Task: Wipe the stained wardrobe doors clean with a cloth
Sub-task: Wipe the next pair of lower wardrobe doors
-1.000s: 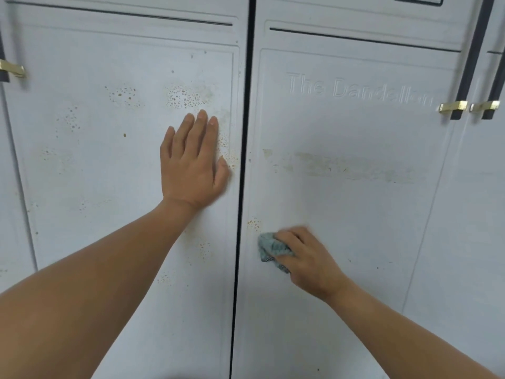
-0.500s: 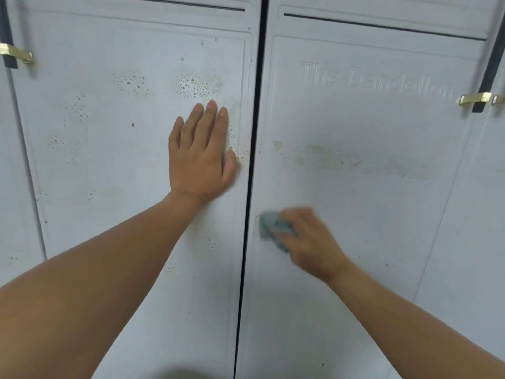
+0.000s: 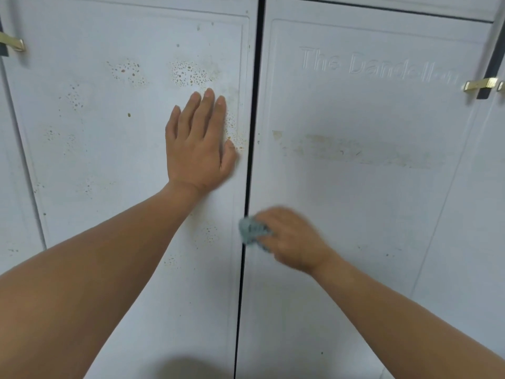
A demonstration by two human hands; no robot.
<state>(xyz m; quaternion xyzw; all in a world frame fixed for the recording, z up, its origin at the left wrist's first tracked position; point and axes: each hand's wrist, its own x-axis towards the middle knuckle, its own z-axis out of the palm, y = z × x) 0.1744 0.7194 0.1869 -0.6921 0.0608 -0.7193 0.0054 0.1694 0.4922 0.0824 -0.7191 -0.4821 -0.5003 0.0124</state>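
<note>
Landmark: the dark seam (image 3: 251,132) that runs top to bottom between the two white wardrobe doors.
Left door (image 3: 109,173): left of the seam, carrying brown speckled stains (image 3: 191,75) in patches, the densest just left of the seam above the fingertips, and more beside the seam lower down.
Right door (image 3: 382,228): right of the seam, with a long pale yellowish smear (image 3: 355,151) across its middle and raised lettering (image 3: 377,68) above that.
Left hand (image 3: 200,149): pressed flat on the left door just left of the seam, fingers straight and close together pointing up, thumb lying toward the seam. It stays in the same spot as half a second ago.
Right hand (image 3: 292,242): low on the right door just right of the seam, fingers curled round the cloth and blurred by motion.
Cloth (image 3: 252,232): a bunched grey-blue wad pressed against the door. Its left edge now overlaps the seam, where half a second ago it lay wholly right of it.
Change: the right hand and the cloth have slid left toward the seam. The smear and the speckles look the same as before.
Handles: a brass handle (image 3: 479,84) far right of the seam, another brass handle (image 3: 12,45) far left.
</note>
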